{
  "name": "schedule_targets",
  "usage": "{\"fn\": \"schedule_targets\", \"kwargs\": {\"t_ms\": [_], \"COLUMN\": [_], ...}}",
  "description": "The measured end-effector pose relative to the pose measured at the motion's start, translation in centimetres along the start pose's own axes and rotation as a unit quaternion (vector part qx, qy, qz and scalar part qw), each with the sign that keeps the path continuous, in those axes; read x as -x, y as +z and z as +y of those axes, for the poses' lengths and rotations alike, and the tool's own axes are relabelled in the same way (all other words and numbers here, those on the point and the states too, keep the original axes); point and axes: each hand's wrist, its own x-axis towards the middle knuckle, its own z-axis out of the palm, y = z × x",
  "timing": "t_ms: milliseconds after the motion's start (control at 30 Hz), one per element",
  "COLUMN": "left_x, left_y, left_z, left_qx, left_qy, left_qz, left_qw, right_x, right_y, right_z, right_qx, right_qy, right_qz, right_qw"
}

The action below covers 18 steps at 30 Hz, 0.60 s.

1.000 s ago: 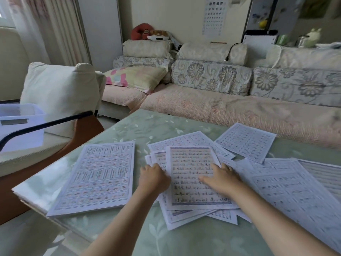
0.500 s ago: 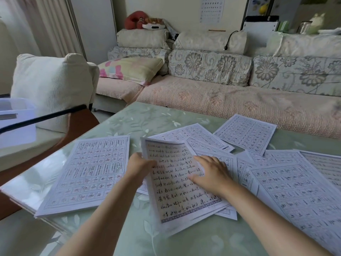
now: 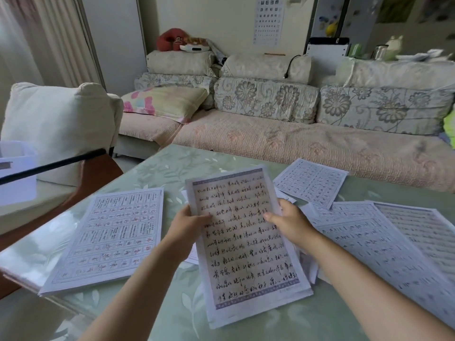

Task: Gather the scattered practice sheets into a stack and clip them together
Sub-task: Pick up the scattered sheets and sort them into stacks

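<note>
A stack of practice sheets point(image 3: 248, 257) with handwritten characters is tilted up off the table, its bottom edge resting on the green table cover point(image 3: 152, 173). My left hand point(image 3: 188, 223) grips its left edge and my right hand point(image 3: 289, 221) grips its right edge. One sheet with red and black characters point(image 3: 110, 237) lies flat to the left. Another sheet point(image 3: 311, 182) lies beyond the stack on the right. Several overlapping sheets point(image 3: 384, 244) spread over the right of the table. No clip is visible.
A sofa point(image 3: 295, 143) with floral cushions runs along the table's far side. A white cushion point(image 3: 59, 129) and a pale plastic box point(image 3: 14, 173) sit at the left beyond the table corner, crossed by a black bar point(image 3: 54, 166).
Both hands went from pressing flat on the middle pile to gripping its side edges. The gathered stack has been lifted and tilted upright toward me.
</note>
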Motion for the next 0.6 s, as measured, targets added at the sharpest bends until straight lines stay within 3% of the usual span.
{"fn": "schedule_targets", "kwargs": {"t_ms": [133,233,400,600], "left_x": [1.2,1.9,3.1,3.8], "left_y": [3.1,6.2,10.8,14.1], "left_z": [0.4,-0.6,-2.3,-4.1], "left_qx": [0.017,-0.099,-0.411,-0.537], "left_qy": [0.010,0.003,0.039,0.028], "left_qz": [0.000,-0.005,-0.015,0.016], "left_qw": [1.000,0.995,0.910,0.843], "right_x": [2.4,5.0,9.5,11.4], "right_y": [-2.8,-5.1,-8.1,-13.6], "right_z": [0.6,2.3,6.3,9.9], "right_qx": [-0.058,-0.023,0.068,0.097], "right_qy": [0.063,0.119,0.170,0.173], "right_qz": [-0.005,-0.017,-0.003,0.045], "right_qw": [0.996,0.992,0.983,0.979]}}
